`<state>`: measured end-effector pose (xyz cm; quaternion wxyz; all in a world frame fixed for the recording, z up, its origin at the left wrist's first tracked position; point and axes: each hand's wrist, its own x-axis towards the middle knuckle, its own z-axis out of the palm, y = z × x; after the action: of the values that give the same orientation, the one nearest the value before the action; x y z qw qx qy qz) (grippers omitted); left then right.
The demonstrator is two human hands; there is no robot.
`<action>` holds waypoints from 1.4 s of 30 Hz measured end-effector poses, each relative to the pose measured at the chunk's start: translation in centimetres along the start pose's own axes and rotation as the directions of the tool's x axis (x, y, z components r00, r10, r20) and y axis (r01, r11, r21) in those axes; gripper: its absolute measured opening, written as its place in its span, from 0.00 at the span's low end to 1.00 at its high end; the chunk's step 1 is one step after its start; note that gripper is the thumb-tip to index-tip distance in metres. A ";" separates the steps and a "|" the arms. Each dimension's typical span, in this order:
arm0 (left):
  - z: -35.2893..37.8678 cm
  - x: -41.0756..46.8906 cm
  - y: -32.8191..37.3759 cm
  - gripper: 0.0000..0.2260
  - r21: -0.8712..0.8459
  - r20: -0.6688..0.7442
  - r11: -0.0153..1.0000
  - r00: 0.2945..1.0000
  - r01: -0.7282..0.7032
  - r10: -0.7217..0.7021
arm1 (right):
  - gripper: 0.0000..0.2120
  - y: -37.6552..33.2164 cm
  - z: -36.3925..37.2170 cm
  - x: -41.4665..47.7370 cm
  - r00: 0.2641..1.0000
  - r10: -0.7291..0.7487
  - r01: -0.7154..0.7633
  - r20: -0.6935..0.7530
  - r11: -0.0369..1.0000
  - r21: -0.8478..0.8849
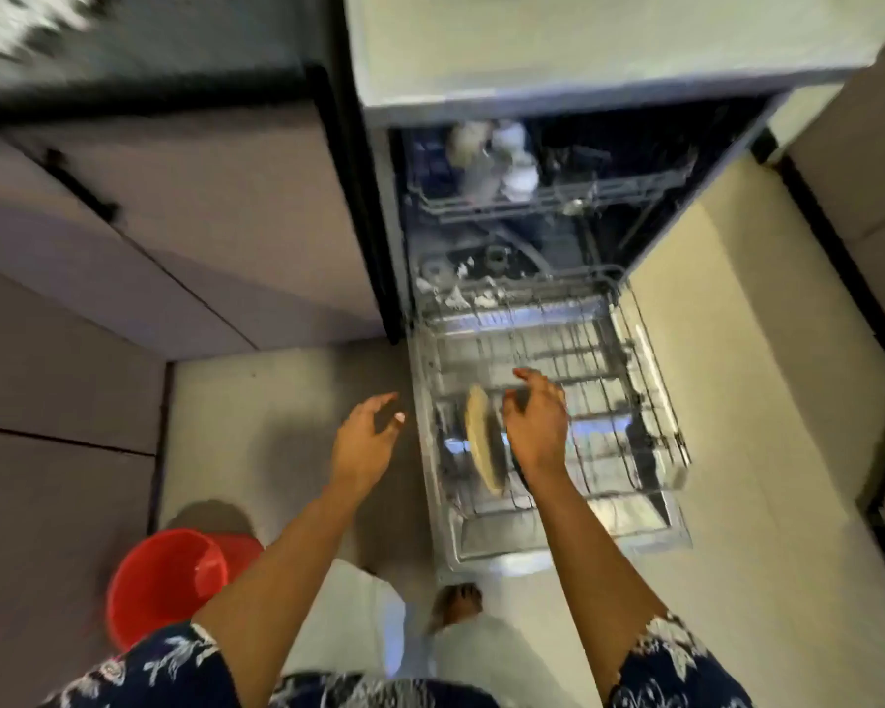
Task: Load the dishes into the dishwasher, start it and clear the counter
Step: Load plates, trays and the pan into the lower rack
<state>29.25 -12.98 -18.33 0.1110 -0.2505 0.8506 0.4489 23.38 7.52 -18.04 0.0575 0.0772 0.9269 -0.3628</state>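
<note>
Sleeves nearest the lens, I am seating the tan plate upright in the pulled-out lower rack, right hand fingers spreading loosely beside it, left hand hanging wide open, so I am judging another dish needs fetching next.

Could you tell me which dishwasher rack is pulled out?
The lower rack, drawn out, with a tan plate standing in it; the upper rack sits inside.

Pale tile floor, dim light. Grey cabinet doors far left, black bar handle. Red bucket on floor, near left.
</note>
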 end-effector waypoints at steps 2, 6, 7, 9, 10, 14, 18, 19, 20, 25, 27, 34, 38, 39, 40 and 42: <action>-5.3 -0.6 2.4 0.14 -0.110 -0.129 0.993 0.991 -0.054 0.039 | 0.12 -5.5 -1.0 -0.8 0.993 -0.116 0.116 0.026 0.993 0.032; -16.8 -0.2 4.3 0.12 -0.192 -0.387 0.970 0.920 -0.149 0.065 | 0.15 -17.7 0.5 -0.2 0.887 -0.450 0.444 0.101 0.893 0.074; -19.2 0.4 4.1 0.12 -0.189 -0.433 0.967 0.898 -0.170 0.073 | 0.17 -20.2 1.3 0.5 0.849 -0.518 0.511 0.108 0.855 0.087; -26.0 2.4 3.4 0.11 -0.140 -0.547 0.971 0.832 -0.192 0.086 | 0.18 -27.1 4.1 2.6 0.763 -0.639 0.634 0.096 0.769 0.081; -29.3 3.6 2.8 0.12 -0.107 -0.600 0.975 0.794 -0.196 0.094 | 0.19 -30.5 5.8 3.6 0.728 -0.677 0.672 0.105 0.736 0.083; -43.0 8.5 -1.3 0.15 0.075 -0.712 0.997 0.699 -0.007 0.059 | 0.17 -43.4 13.5 6.5 0.652 -0.705 0.716 0.277 0.694 0.081; -56.1 13.3 -7.3 0.20 0.152 -0.776 0.954 0.629 0.260 -0.047 | 0.19 -55.6 21.6 7.9 0.504 -0.768 0.829 0.395 0.558 0.028; -58.3 14.3 -8.7 0.20 0.166 -0.758 0.940 0.648 0.298 -0.071 | 0.20 -58.2 23.7 8.3 0.467 -0.766 0.855 0.442 0.519 -0.005; -60.0 15.3 -10.1 0.21 0.177 -0.730 0.929 0.676 0.324 -0.097 | 0.22 -60.6 25.7 8.6 0.446 -0.750 0.872 0.489 0.487 -0.048; -61.2 17.9 -12.7 0.22 0.382 -0.719 0.823 0.694 0.421 -0.021 | 0.23 -65.4 31.3 8.5 0.422 -0.757 0.905 0.499 0.325 -0.272; -60.9 17.9 -12.9 0.22 0.408 -0.735 0.816 0.678 0.410 0.027 | 0.19 -65.7 31.3 8.4 0.395 -0.786 0.912 0.476 0.276 -0.303; -66.5 19.4 -10.1 0.16 0.330 -0.871 0.874 0.473 0.356 0.136 | 0.16 -77.1 32.7 13.5 0.328 -0.791 0.944 0.516 0.290 -0.156; -73.0 23.2 -7.3 0.08 0.192 -0.944 0.956 0.307 0.222 0.118 | 0.13 -85.2 38.0 17.3 0.356 -0.816 0.919 0.456 0.393 -0.014; -74.6 24.4 -7.4 0.09 0.204 -0.938 0.952 0.323 0.227 0.124 | 0.14 -86.8 39.5 18.2 0.370 -0.795 0.911 0.481 0.413 -0.018; -76.1 25.6 -7.7 0.10 0.213 -0.927 0.946 0.356 0.245 0.116 | 0.16 -88.3 40.8 19.0 0.390 -0.771 0.902 0.503 0.431 -0.038; -78.3 27.4 -9.0 0.12 0.182 -0.908 0.938 0.417 0.297 0.044 | 0.18 -90.5 43.3 20.3 0.431 -0.738 0.888 0.520 0.449 -0.098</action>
<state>13.51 -90.32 8.83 -0.2885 -0.4942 0.8148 0.0931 -11.11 -85.49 7.13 0.0741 -0.4776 0.8578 -0.1750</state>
